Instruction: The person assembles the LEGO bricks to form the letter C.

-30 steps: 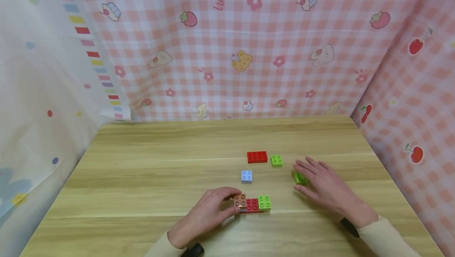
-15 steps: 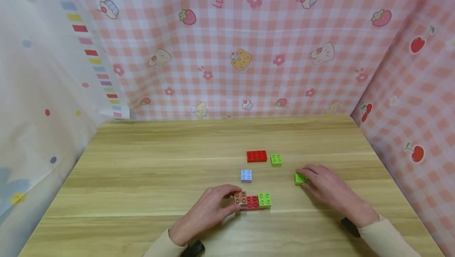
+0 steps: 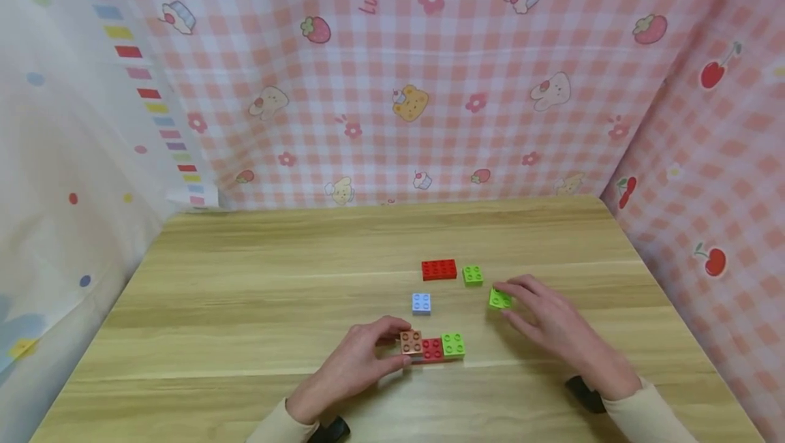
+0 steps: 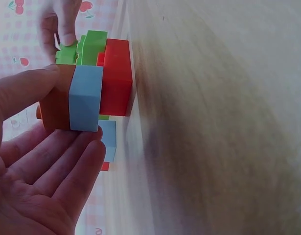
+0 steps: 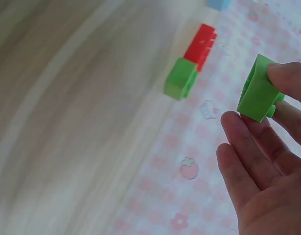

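My left hand (image 3: 358,360) grips the left end of a small stack of toy building bricks. A brown brick (image 3: 411,342) sits there on a light blue brick (image 4: 85,100), which is on a red brick (image 4: 117,78). At the red brick's right end is a green brick (image 3: 453,345). My right hand (image 3: 555,324) pinches another green brick (image 5: 260,90) between thumb and fingers, up off the table. In the right wrist view its hollow underside partly shows, with studs on the opposite side.
Beyond the stack, a loose light blue brick (image 3: 421,304) lies on the wooden table (image 3: 245,307). Farther back are a long red brick (image 3: 439,269) and a square green brick (image 3: 473,275) side by side. A checked cloth (image 3: 368,88) hangs behind the table.
My right hand has closed its fingers on the green brick, lifted it and carried it a little left. The left hand stays at the stack. The head view has shifted slightly.
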`<state>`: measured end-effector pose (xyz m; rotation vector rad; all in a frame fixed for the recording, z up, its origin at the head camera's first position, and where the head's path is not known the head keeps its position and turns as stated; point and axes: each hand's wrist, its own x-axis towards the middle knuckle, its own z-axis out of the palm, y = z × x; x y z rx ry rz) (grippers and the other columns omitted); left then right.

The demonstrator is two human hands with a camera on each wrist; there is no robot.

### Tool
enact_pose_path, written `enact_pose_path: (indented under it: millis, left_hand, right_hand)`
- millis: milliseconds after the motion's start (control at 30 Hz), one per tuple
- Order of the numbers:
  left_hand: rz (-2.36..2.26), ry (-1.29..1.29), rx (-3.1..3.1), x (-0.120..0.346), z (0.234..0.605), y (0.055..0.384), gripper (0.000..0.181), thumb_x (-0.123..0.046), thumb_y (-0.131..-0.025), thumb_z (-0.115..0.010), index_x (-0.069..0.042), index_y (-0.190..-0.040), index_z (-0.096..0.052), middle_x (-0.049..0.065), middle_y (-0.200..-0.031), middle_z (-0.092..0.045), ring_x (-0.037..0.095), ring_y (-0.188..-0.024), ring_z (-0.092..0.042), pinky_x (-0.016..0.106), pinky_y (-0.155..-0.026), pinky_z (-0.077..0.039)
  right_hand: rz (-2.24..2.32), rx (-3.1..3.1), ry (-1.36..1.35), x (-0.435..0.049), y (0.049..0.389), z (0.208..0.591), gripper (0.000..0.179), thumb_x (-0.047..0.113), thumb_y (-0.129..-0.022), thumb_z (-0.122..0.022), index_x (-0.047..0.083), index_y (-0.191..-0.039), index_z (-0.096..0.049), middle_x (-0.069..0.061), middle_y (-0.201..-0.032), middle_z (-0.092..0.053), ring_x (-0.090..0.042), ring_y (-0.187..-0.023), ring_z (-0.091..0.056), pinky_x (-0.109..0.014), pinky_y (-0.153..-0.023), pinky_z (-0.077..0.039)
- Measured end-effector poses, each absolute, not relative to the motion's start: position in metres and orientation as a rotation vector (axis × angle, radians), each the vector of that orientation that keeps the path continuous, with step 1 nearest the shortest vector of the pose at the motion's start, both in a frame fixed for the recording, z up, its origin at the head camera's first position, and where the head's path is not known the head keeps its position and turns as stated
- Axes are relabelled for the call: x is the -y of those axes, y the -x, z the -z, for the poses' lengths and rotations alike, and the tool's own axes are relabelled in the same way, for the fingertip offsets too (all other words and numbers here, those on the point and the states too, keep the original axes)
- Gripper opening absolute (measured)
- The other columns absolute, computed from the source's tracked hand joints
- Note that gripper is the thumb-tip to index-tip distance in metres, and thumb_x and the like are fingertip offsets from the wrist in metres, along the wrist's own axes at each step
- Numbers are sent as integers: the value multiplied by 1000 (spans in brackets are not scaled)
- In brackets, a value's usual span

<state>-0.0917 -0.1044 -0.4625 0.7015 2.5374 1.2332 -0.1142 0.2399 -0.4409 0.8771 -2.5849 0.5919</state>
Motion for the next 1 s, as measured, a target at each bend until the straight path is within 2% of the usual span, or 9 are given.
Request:
enact_pose_path:
  millis: [267,667,1000]
  left_hand:
    - [-1234,-680,-2532,104,460,91,39,-27,-93,-79,-16,-128,-66,3,-127,-72,21,-116,-68,51,-105,-50]
    - [-1280,-649,-2490,105,462,90,41,-25,-94,-79,-13,-131,-65,7,-129,-71,24,-118,-68,42,-102,-54]
    - [-1307,-678,-2488,102,463,90,38,-21,-93,-79,-12,-128,-67,4,-127,-72,22,-117,-68,40,-102,-54]
  right_hand:
    - [-678,2542,-878,-227,110,433,56,3,-79,-88,6,-131,-68,-7,-120,-67,-23,-103,-68,-43,-79,-62]
    - [-809,2496,-934,-210,104,428,52,7,-82,-87,7,-131,-69,-3,-123,-65,-18,-107,-66,-41,-82,-62]
    - [-848,2460,-995,-197,101,430,49,10,-87,-82,7,-134,-67,-5,-127,-66,-24,-113,-66,-43,-90,-60]
